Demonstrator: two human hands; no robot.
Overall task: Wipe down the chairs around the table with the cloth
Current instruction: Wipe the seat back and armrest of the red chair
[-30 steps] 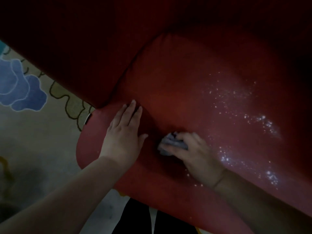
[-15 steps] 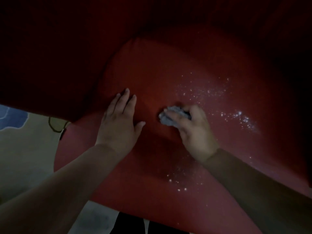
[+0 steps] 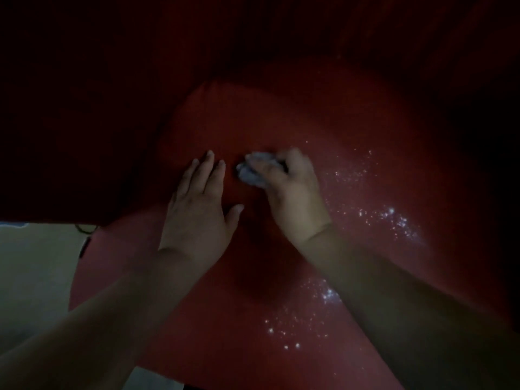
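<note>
A: Right hand, centre of frame — how is it set?

B: Fingers are curled over a crumpled cloth, pale grey-blue, soft and bunched into a lump. The wad is gripped and pressed against the seat; only its left part is seen past the knuckles.

A: And the left hand?

B: Laid flat just left of the cloth, fingers straight and close together, thumb spread toward the right. Nothing is held; the palm is rested on the cushion. A narrow strip of red is left between the fingertips and the cloth.

A: Surface beneath?

B: A chair seat, red, smooth and padded, rounded at its upper edge. A slight sheen is noted. Fine white specks are scattered right of the right hand, and a second cluster lies in the lower centre.

A: Surroundings?

B: Dark red shadow is recorded across the top of the frame. Pale floor is seen at lower left.
</note>
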